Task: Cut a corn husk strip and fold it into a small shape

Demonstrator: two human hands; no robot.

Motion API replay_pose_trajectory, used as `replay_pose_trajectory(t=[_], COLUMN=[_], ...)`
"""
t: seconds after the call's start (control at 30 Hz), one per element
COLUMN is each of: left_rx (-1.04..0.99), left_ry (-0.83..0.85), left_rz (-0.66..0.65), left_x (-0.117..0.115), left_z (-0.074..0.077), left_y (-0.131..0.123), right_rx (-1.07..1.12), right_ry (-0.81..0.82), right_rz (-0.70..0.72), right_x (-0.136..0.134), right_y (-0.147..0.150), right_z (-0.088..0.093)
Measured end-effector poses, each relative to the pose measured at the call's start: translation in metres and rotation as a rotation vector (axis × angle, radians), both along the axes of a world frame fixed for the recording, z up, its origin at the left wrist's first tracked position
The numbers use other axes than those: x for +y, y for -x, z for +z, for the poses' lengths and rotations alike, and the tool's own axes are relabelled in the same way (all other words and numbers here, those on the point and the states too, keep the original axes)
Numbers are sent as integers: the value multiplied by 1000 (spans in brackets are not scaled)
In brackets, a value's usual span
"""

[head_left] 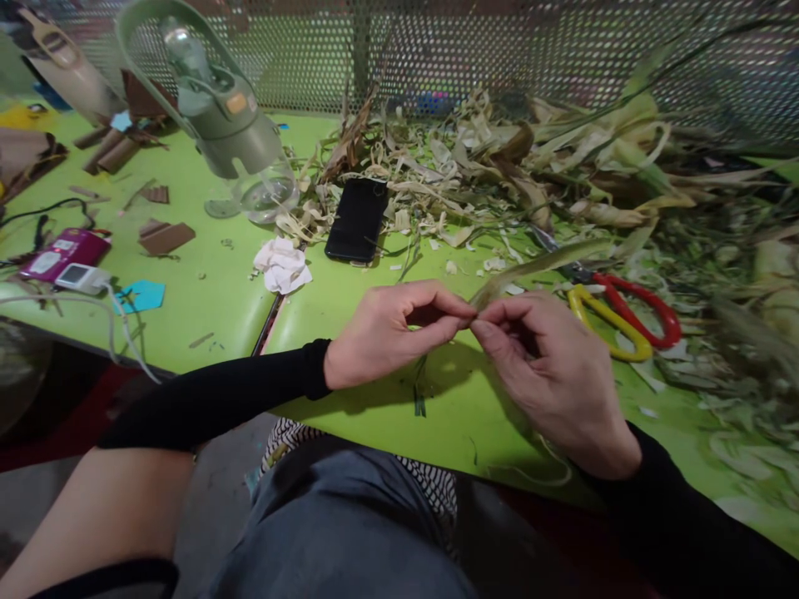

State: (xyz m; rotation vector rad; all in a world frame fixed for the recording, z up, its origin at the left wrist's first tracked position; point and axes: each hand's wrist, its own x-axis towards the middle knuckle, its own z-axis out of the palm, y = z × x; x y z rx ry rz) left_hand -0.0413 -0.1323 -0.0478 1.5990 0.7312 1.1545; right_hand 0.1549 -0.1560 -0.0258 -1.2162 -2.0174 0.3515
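Observation:
My left hand [393, 333] and my right hand [549, 374] meet above the green table [205, 291], both pinched on the near end of a long pale green leaf strip [537, 264]. The strip runs up and to the right from my fingertips, over the scissors. Both wrists wear black sleeves. The thumbs and forefingers press together on the strip's end.
Red and yellow scissors [624, 312] lie right of my hands. A black phone [357, 220] and crumpled tissue [282, 264] lie ahead. A heap of dried leaves [530, 175] fills the back right. A green water bottle [218, 108], pink device [66, 254] and brown scraps sit left.

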Motion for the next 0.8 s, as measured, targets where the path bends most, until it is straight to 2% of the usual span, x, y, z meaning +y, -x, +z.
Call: replay_pose_trajectory(t=[0.23,0.33,0.47,0.6,0.8], left_rx=[-238,-278,-334,-316,-243], left_ry=[235,264,273,408,672], left_rz=[-9,4,-2,-35,-151], left_x=[0,-1,-3,0,7], left_z=[-2,0,3,5,5], left_y=[-6,-8,-10,-9,-3], right_rx=[292,418,565,570,518], right_ry=[236,333,351,357,396], right_rz=[-71,-84,-71,-98,-90], right_x=[-2,-3,-2,1,2], right_y=[8,11,12,11,11], right_z=[0,-1,-4,-4,-4])
